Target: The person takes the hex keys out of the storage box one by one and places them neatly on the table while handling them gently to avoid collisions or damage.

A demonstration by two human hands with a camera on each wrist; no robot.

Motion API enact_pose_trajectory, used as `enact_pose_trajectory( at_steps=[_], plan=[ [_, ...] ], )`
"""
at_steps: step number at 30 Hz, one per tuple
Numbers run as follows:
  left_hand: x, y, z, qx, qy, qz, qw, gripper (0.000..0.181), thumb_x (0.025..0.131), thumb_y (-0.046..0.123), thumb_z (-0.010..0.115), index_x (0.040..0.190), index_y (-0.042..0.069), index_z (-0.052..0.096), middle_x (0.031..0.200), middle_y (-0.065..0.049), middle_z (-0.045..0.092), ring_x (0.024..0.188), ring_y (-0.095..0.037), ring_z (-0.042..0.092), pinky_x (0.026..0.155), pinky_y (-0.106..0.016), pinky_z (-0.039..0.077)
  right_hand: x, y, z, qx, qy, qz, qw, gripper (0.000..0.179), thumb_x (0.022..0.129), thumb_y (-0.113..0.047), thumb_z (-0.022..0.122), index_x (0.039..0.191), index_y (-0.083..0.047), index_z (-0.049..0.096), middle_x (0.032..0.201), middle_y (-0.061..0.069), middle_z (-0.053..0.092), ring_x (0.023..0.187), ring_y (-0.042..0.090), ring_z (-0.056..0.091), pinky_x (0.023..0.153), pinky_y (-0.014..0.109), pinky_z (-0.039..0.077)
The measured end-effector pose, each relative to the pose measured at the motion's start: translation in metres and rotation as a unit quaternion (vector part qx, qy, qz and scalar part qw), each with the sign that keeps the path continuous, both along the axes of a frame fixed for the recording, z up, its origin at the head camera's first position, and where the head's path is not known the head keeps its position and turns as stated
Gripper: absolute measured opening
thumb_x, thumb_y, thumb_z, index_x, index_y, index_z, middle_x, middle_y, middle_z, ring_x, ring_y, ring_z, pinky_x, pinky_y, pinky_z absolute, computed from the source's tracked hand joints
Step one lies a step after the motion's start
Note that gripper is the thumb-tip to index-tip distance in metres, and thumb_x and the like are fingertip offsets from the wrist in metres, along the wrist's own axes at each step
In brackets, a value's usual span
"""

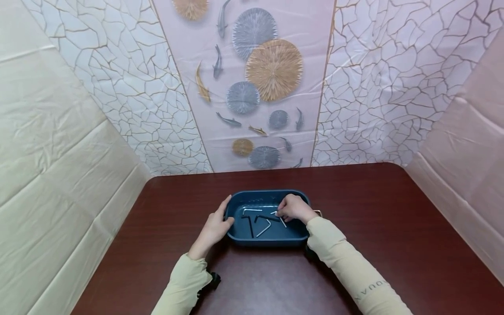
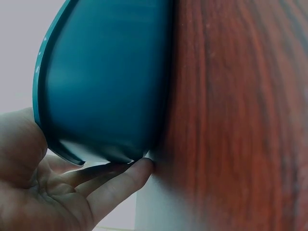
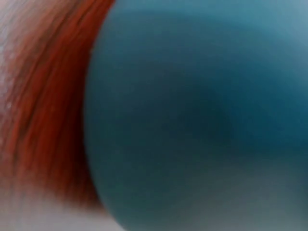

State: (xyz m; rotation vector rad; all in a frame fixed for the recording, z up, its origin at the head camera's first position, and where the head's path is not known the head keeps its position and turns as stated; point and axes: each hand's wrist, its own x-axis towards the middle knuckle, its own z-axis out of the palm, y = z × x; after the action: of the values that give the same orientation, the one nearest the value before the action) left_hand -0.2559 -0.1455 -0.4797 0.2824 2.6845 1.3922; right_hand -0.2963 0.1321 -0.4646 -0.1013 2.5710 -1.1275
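Main risk, my read: the right hand (image 1: 293, 208) drags a neighbour along, since its fingertips sit at a silver hex key (image 1: 283, 222) in the tray's right half and a black hex key (image 1: 267, 218) lies just left of it. Fingers are bent down on the silver one; can't tell if pinched or only touching, and the right wrist view is just blurred tray wall. A thin key could also slip or spin if caught off-balance. Left hand (image 1: 214, 224) grasps the left end of the blue tray (image 1: 267, 243), thumb over the rim, fingers outside; if that lets go, a push could slide the tray on the table (image 1: 393, 245). Also inside: long black key (image 1: 250, 226) at left, silver key (image 1: 253, 210) on the far side, bent silver key (image 1: 264, 230) near. In the way: tray's right wall, close under the right forearm.
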Motion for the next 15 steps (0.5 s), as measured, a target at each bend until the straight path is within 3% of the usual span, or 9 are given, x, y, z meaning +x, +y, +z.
enact_pose_trajectory(
  at_steps=[6,15],
  plan=[
    [0.0015,-0.0004,0.0011,0.002,0.012,0.001,0.9999,0.072,0.097,0.007,0.055,0.162,0.02,0.025,0.055,-0.001,0.041,0.046,-0.015,0.04,0.054,-0.032,0.04,0.0013,-0.0001,0.0032,0.003,-0.002,0.004,1.0,0.012,0.091,-0.009,0.073,0.082,-0.003,0.078,0.087,0.005,0.072,0.07,0.018,0.068,0.065,0.031,0.058],
    [0.0021,0.0015,-0.0004,0.004,0.008,0.007,0.9999,0.072,0.098,0.007,0.055,0.162,0.022,0.025,0.058,-0.002,0.043,0.046,-0.015,0.04,0.053,-0.032,0.04,0.0046,0.0031,0.0024,-0.013,-0.013,0.024,0.9996,0.013,0.091,-0.01,0.071,0.083,-0.005,0.08,0.083,0.005,0.071,0.063,0.018,0.059,0.066,0.032,0.057]
  ],
)
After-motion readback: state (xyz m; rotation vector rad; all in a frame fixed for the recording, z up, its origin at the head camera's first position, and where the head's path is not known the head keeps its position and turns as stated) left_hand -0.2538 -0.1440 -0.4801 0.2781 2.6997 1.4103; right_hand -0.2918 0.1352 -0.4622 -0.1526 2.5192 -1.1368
